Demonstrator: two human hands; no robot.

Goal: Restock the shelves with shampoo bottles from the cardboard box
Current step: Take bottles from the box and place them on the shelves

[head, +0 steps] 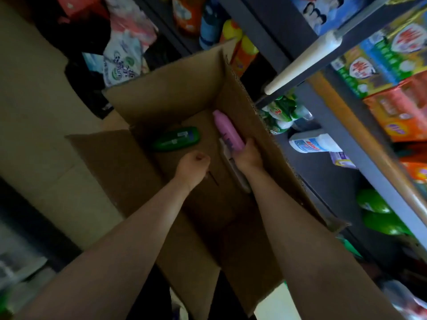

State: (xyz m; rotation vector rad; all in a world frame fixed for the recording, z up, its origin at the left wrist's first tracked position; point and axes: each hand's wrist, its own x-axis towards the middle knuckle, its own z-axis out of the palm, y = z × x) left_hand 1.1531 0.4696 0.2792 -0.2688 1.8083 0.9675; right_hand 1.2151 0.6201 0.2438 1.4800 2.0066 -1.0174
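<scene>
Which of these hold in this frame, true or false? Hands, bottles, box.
1. The right hand grips the pink bottle. True.
2. The left hand holds the green bottle. False: its fingers are curled on nothing, and that bottle lies apart from it.
3. The green bottle lies on its side inside the cardboard box. True.
4. The box flaps are closed. False: the box is open, with both arms reaching in.
5. The pink bottle stands on the shelf. False: it is inside the box.
</scene>
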